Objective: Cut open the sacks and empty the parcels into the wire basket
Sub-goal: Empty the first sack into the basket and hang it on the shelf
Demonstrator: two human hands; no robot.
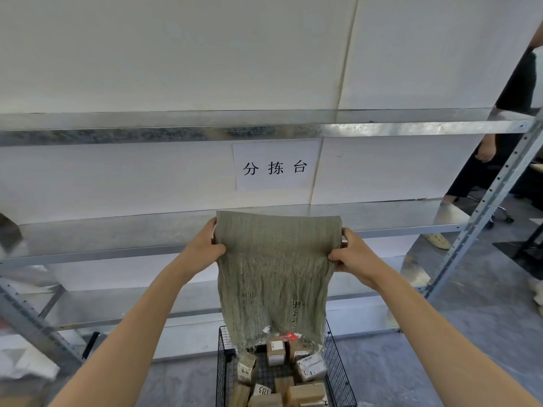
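A grey-green woven sack [274, 271] hangs upside down in front of me, its closed end up and its open end down over the black wire basket [338, 365]. My left hand [205, 248] grips the sack's upper left edge. On the upper right edge my right hand [352, 257] grips it the same way. Several brown cardboard parcels [276, 352] lie in the basket below the sack's mouth, one of them wrapped in clear plastic [311, 367].
A galvanised metal shelf rack [117, 230] stands behind the basket, with a paper sign [276, 165] on the white wall. White sacks [26, 365] lie at the lower left. Another person [496, 148] stands at the right beyond the rack's upright [482, 207].
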